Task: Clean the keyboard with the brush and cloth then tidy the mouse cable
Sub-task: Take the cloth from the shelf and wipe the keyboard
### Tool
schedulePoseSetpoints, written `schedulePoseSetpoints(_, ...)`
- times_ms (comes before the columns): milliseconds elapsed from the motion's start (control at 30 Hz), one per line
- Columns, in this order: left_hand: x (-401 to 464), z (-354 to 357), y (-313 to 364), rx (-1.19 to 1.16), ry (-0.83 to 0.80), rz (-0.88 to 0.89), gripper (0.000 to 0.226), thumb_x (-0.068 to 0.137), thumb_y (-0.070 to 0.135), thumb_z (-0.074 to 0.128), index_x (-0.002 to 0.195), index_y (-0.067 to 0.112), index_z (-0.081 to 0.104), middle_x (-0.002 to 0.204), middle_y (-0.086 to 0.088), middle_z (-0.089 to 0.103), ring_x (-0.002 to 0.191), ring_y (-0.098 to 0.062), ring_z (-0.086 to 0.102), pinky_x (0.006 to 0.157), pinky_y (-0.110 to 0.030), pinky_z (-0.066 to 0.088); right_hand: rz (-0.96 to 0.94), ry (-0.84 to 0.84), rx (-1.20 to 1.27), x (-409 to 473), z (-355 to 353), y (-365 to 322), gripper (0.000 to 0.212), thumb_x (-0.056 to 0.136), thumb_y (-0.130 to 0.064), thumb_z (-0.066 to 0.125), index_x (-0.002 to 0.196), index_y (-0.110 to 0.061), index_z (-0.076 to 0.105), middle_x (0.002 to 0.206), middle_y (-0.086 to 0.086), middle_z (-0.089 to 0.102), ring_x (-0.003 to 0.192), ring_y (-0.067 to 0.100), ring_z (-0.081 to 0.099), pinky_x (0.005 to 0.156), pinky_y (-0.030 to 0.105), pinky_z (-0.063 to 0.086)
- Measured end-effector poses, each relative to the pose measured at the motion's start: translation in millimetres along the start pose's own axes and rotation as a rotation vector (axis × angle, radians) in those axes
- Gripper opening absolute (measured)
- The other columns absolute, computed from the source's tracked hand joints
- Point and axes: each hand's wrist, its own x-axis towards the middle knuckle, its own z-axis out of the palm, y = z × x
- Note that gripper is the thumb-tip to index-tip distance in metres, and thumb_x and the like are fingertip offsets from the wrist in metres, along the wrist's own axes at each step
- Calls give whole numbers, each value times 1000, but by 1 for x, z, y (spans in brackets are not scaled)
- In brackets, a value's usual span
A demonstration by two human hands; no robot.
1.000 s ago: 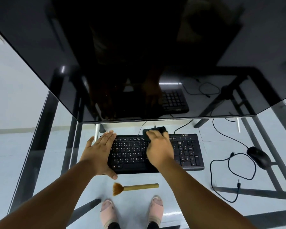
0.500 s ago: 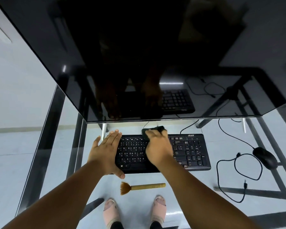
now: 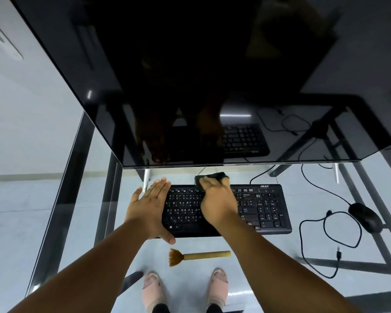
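A black keyboard [image 3: 262, 208] lies on the glass desk under the monitor. My left hand [image 3: 150, 211] rests flat on its left end, fingers straight, thumb at the front edge. My right hand [image 3: 219, 202] presses a dark cloth [image 3: 212, 176] onto the middle keys; the cloth shows past my fingertips at the keyboard's far edge. A brush [image 3: 199, 256] with a tan handle and brown bristles lies on the glass in front of the keyboard. A black mouse [image 3: 365, 216] sits at the right, its cable [image 3: 325, 222] in loose loops beside it.
A large dark monitor [image 3: 190, 75] overhangs the far half of the desk and mirrors the keyboard and my hands. The glass desk [image 3: 77, 199] has a dark metal frame. My feet in pale sandals show through the glass below.
My hands keep their places on the keyboard; the right hand with the cloth has slid slightly toward the far edge. The view has shifted a little.
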Motion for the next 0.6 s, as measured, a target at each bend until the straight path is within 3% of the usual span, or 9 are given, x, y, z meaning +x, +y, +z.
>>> schedulePoseSetpoints(133, -1, 0, 1, -4, -4, -3, 152, 43, 79, 75, 152, 25, -16, 162, 7, -16, 149, -11, -10, 120, -45, -8, -151, -35, -54, -9, 2, 12, 68, 88, -7, 48, 150, -30, 33, 153, -20, 33, 131, 21, 27, 95, 34, 50)
schedulePoseSetpoints(233, -1, 1, 0, -15, -9, -1, 152, 44, 78, 75, 152, 25, -17, 162, 6, -16, 149, -12, -10, 120, -46, -8, -25, 31, -58, -11, -6, 39, 66, 87, -4, 45, 148, -29, 39, 150, -19, 38, 131, 20, 27, 93, 34, 52)
schedulePoseSetpoints(333, -1, 1, 0, -23, -2, -1, 152, 44, 78, 76, 152, 25, -16, 162, 6, -15, 149, -12, -9, 120, -46, -8, 0, 67, -10, -4, -6, 57, 57, 89, -4, 47, 143, -23, 48, 147, -8, 43, 129, 27, 32, 104, 34, 44)
schedulePoseSetpoints(433, -2, 2, 0, -18, 2, 0, 152, 44, 78, 76, 152, 24, -16, 162, 6, -15, 149, -12, -10, 119, -45, -9, 67, 281, 346, -1, -6, 62, 43, 92, -2, 50, 130, -18, 60, 129, 1, 49, 109, 24, 53, 98, 28, 47)
schedulePoseSetpoints(500, -2, 2, 0, -18, 1, 0, 151, 44, 78, 75, 152, 25, -17, 162, 6, -16, 149, -13, -10, 119, -45, -9, 223, 318, 669, -2, -16, 60, 36, 94, -1, 49, 122, -18, 63, 115, 4, 53, 86, 19, 59, 75, 13, 49)
schedulePoseSetpoints(533, -2, 2, 0, -18, 1, 0, 151, 45, 78, 75, 152, 25, -17, 162, 6, -16, 149, -13, -10, 119, -46, -9, 287, 275, 857, -2, -21, 58, 33, 95, 0, 46, 116, -18, 64, 105, 7, 59, 77, 20, 60, 65, 14, 50)
schedulePoseSetpoints(600, -1, 2, -1, -22, -2, 1, 151, 44, 79, 75, 152, 26, -17, 162, 6, -17, 149, -12, -9, 119, -46, -9, 369, 129, 1206, -4, -28, 54, 30, 97, 2, 39, 106, -14, 62, 81, 13, 63, 65, 23, 60, 57, 29, 54)
